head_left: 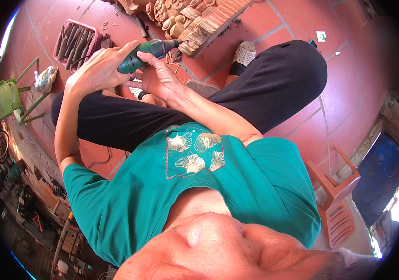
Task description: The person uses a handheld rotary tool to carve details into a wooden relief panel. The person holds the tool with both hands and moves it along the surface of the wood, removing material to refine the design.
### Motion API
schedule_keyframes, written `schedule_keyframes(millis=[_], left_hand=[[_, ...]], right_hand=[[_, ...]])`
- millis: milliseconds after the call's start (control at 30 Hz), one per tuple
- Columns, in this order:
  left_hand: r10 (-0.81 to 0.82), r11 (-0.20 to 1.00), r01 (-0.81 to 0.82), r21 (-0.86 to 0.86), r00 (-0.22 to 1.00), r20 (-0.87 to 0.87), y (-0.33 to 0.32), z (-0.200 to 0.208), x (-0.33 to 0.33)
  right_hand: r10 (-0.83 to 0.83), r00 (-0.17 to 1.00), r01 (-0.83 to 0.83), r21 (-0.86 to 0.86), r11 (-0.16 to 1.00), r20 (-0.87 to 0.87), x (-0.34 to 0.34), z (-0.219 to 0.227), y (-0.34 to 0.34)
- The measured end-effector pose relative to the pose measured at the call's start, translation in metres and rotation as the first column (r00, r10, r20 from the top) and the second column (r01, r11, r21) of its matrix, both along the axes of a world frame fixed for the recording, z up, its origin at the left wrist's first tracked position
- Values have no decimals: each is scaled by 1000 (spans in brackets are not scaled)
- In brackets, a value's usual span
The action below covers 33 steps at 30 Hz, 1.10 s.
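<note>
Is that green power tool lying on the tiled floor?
No, the left hand and right hand hold the green power tool up, its dark nose toward the carved wooden piece.

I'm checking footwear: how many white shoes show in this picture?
2: the first shoe is near the carved piece, right of the green power tool; the second shoe is below that tool, partly hidden.

I grip smooth, slightly glossy plastic of power tool [146, 53]. Carving [197, 28]: rough, matt, looks like wood. Floor tiles [302, 116]: smooth, shiny. Trousers [274, 84]: matt cloth. Shirt [129, 196]: creased cloth. Stool [4, 100], chair [332, 200]: smooth plastic.
</note>
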<state>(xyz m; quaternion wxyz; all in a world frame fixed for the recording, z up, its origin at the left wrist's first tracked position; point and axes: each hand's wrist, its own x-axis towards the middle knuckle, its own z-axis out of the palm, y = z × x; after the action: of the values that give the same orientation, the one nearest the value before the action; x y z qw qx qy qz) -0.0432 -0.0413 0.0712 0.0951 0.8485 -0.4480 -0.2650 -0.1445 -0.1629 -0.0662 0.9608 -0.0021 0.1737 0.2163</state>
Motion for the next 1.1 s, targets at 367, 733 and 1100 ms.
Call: schedule_keyframes(millis=[367, 733, 1100], left_hand=[[-10, 999, 12, 43, 999, -48, -6, 1, 2], [35, 990, -28, 135, 998, -56, -14, 13, 0], [16, 992, -20, 127, 999, 32, -8, 14, -5]], right_hand=[[-24, 1000, 24, -3, 1000, -3, -4, 4, -1], [-42, 999, 41, 14, 999, 4, -5, 6, -1], [-8, 1000, 7, 63, 998, 22, -3, 9, -2]])
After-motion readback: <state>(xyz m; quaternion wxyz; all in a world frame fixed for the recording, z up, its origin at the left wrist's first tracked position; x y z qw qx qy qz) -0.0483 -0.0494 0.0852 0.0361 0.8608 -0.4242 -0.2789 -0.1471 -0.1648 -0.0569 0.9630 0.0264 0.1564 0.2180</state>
